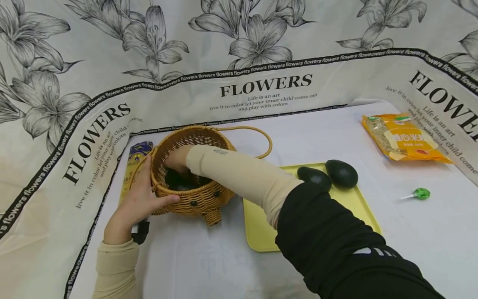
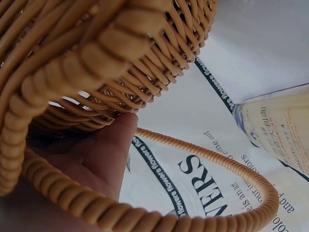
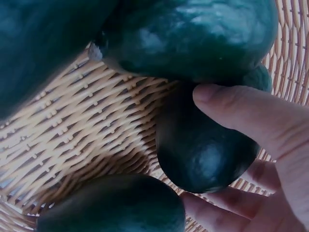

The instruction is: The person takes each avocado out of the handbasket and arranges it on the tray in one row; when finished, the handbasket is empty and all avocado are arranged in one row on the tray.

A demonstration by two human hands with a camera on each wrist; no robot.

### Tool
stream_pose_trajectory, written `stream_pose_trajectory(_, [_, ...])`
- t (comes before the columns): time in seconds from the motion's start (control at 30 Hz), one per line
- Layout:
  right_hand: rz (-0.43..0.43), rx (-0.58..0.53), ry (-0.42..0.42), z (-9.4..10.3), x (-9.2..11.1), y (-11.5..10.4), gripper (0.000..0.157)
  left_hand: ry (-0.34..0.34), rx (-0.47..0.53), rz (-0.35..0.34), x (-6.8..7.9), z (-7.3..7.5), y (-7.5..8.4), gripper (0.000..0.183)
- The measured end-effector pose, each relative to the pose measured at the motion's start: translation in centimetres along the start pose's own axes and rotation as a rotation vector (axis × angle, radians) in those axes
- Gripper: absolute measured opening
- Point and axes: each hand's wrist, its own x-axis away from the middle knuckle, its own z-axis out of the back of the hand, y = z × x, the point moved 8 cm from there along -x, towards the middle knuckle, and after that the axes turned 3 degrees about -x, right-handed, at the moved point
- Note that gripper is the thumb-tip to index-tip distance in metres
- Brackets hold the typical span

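A brown wicker basket [image 1: 205, 199] with small stub feet stands left of centre on the white table. My left hand [image 1: 136, 203] grips its left side, thumb over the front rim; the left wrist view shows a looped wicker handle [image 2: 241, 169] by that hand. My right hand [image 1: 179, 158] reaches down inside the basket. There, in the right wrist view, thumb and fingers close around a dark green avocado [image 3: 207, 159]. More avocados lie around it: one above [image 3: 207, 43], one below [image 3: 120, 205] and one at upper left [image 3: 43, 43].
Right of the basket, a yellow tray [image 1: 261, 224] carries two avocados [image 1: 341, 174], partly behind my right arm. Farther right lie an orange food packet [image 1: 407, 139] and a green lollipop [image 1: 422, 193]. A yellow and blue packet [image 1: 140, 149] lies behind my left hand.
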Motion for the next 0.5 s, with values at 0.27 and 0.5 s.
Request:
stream_pose_trajectory(0.27, [-0.024,0.028,0.013,-0.4,-0.3,0.6,0.069,0.011,0.013,-0.009,0.2,-0.5,0.4,0.127])
stream_pose_trajectory(0.5, [0.016,0.015,0.091,0.9,1.2,0.6,0.081,0.011,0.014,0.001,0.7,-0.7,0.2,0.125])
